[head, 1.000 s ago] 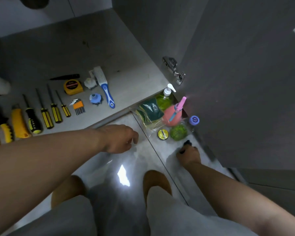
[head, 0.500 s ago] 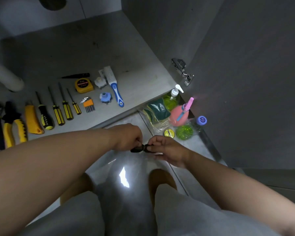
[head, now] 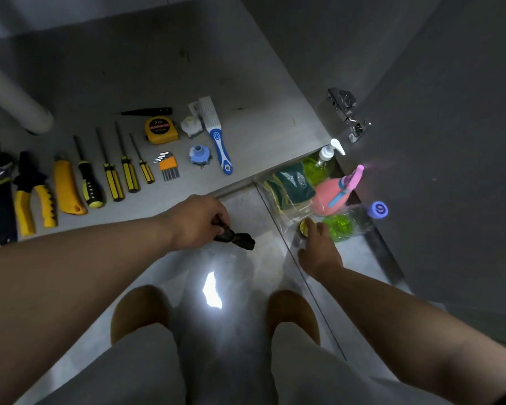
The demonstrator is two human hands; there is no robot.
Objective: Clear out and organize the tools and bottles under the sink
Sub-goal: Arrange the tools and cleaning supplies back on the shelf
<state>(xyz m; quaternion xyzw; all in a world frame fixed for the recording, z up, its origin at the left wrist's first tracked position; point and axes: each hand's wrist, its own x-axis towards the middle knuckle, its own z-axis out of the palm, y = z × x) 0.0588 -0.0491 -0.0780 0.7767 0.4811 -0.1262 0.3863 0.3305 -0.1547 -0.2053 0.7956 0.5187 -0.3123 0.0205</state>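
My left hand [head: 199,222] is shut on a small black bundled object [head: 240,239] just above the floor tiles, in front of the cabinet edge. My right hand [head: 319,247] reaches toward the bottles, fingertips touching a small round yellow tin [head: 303,228] on the floor. Behind the tin stand a pink spray bottle [head: 330,197], a green pump bottle [head: 316,168], a clear bottle of green liquid [head: 342,226] with a blue cap, and bagged sponges [head: 292,182]. On the cabinet floor lie pliers [head: 32,197], a utility knife [head: 66,188], several screwdrivers [head: 111,173], hex keys [head: 167,165], a tape measure [head: 159,130] and a blue-handled brush [head: 216,135].
A grey drain pipe [head: 15,103] enters the cabinet floor at the back left. The open cabinet door [head: 450,141] with its hinge [head: 348,115] stands close on the right of the bottles. My brown slippers [head: 140,308] rest on the glossy tiles below my hands.
My right hand took the black object from the floor by the bottles and passed it to my left hand. The right hand then returned to the yellow tin.
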